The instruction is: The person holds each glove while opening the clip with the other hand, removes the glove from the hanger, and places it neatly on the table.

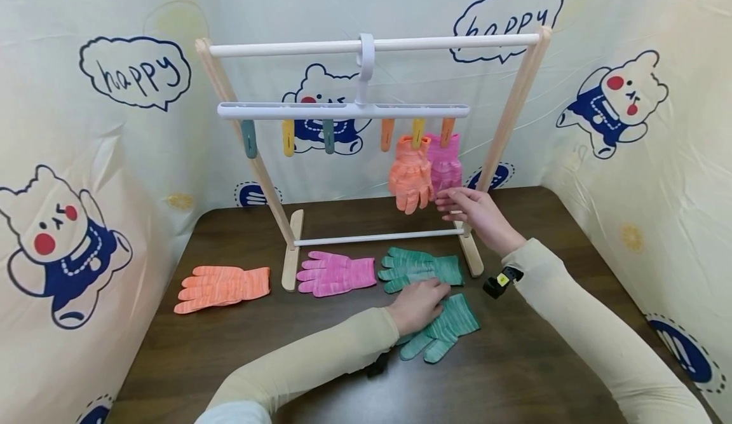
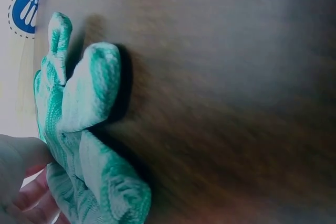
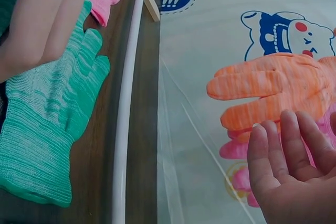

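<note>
My left hand (image 1: 420,304) pinches the nearer green glove (image 1: 454,322) at its side. In the left wrist view the thumb lies against this glove (image 2: 89,93), with the other fingers partly hidden behind it. A second green glove (image 1: 426,266) lies flat just beyond the left hand. My right hand (image 1: 477,213) holds nothing, its fingers extended just below the hanging gloves. Over there an orange glove (image 1: 410,176) hangs from a yellow clip (image 1: 419,133), partly covering a pink glove (image 1: 447,163) on an orange clip (image 1: 448,133).
A lilac hanger (image 1: 343,112) hooks over the white top bar (image 1: 286,47) of a wooden rack. More clips line its underside, including a teal clip (image 1: 248,139). On the table (image 1: 240,348) lie another pink glove (image 1: 337,274) and another orange glove (image 1: 223,287). A low white bar (image 1: 377,238) crosses the rack.
</note>
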`<act>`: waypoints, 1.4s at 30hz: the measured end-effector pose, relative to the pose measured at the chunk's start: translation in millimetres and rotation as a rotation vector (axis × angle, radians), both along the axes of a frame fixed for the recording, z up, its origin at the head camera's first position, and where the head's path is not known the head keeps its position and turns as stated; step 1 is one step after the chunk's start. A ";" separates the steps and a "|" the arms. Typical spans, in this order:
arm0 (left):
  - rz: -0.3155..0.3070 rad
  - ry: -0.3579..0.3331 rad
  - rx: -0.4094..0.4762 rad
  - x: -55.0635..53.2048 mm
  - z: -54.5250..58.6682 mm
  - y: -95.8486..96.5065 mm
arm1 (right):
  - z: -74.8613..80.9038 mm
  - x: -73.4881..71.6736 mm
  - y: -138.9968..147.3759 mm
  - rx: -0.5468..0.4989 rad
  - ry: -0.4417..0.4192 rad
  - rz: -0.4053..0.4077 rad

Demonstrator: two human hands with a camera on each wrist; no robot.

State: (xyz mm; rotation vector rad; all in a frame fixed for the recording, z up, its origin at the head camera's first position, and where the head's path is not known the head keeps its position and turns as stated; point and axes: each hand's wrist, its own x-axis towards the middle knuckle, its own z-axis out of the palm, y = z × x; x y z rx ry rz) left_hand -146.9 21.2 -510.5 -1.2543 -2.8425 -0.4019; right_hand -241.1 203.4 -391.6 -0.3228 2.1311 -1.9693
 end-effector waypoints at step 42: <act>0.156 -0.139 0.363 -19.1 43.4 -73.6 | 12.0 2.0 -4.5 0.004 0.097 -0.043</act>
